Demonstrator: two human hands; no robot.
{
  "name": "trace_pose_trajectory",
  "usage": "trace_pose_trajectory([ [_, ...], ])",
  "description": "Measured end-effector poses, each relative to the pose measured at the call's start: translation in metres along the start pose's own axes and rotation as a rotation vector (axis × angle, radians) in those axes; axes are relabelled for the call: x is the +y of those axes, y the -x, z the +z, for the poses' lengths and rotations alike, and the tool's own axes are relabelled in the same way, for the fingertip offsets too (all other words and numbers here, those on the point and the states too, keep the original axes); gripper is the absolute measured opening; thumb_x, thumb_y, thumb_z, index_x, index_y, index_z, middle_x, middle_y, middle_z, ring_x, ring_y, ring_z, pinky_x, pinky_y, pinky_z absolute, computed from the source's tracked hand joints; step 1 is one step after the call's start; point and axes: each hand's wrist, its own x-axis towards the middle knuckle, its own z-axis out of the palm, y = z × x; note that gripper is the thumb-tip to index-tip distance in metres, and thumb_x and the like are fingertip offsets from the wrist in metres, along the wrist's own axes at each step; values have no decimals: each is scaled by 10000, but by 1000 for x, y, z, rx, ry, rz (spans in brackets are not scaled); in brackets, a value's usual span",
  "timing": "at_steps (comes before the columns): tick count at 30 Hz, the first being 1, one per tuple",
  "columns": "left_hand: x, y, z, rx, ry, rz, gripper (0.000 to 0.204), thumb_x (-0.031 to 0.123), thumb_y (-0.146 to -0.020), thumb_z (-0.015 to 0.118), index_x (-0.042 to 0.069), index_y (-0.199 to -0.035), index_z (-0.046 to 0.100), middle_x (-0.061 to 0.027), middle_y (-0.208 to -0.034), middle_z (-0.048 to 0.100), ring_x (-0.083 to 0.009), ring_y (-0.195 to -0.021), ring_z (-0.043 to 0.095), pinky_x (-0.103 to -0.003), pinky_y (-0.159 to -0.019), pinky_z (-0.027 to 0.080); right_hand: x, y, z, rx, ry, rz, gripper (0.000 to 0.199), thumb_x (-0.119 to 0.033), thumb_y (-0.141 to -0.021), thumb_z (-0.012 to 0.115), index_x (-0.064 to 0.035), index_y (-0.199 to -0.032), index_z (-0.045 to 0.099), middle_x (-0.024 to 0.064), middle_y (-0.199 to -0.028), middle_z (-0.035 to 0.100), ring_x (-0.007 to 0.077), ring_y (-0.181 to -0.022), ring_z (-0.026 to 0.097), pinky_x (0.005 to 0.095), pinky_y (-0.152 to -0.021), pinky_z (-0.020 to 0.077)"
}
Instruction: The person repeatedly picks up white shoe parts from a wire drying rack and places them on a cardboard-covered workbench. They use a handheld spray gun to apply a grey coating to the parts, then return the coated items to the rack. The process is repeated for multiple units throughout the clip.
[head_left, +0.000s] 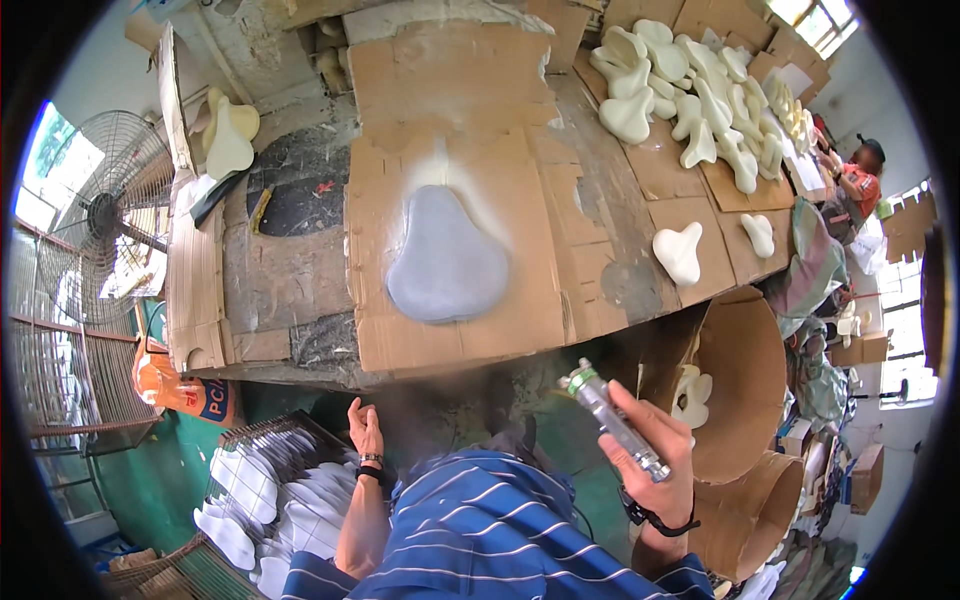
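My right hand [655, 450] is closed round a silvery metal spray gun [618, 425] with a greenish front end, held in front of the table's near edge. The gun points up and to the left. My left hand [366, 430] hangs below that edge, fingers loosely apart, holding nothing. On the cardboard-covered table [545, 290] lies a grey, saddle-shaped pad [447, 262], its narrow end away from me. A pale spray haze rings the pad on the cardboard. Neither hand touches it.
Cream foam saddle pieces [690, 85] are heaped at the far right; two single ones [678, 253] lie nearer. Below stand large cardboard drums [745, 385]. A wire basket [270, 490] of pale pads is at lower left, near a fan [100, 215]. Another person [858, 185] works far right.
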Motion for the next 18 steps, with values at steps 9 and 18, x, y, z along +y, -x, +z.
trace_pose_trajectory([
  [9,-11,4,1,-45,-29,-18,439,186,-986,642,67,-1399,549,-51,-1002,717,-122,-816,619,-289,-746,523,1,8,-7,17,-3,36,588,61,-789,759,-12,-1361,641,155,-935,719,261,-763,693,330,-700,540],
  [18,-18,-7,8,-79,-68,24,451,220,-986,643,83,-1404,546,-49,-1005,704,-113,-776,621,-275,-662,535,2,7,-10,-27,14,-13,701,125,-695,719,-15,-1375,634,161,-933,704,297,-746,681,333,-681,539],
])
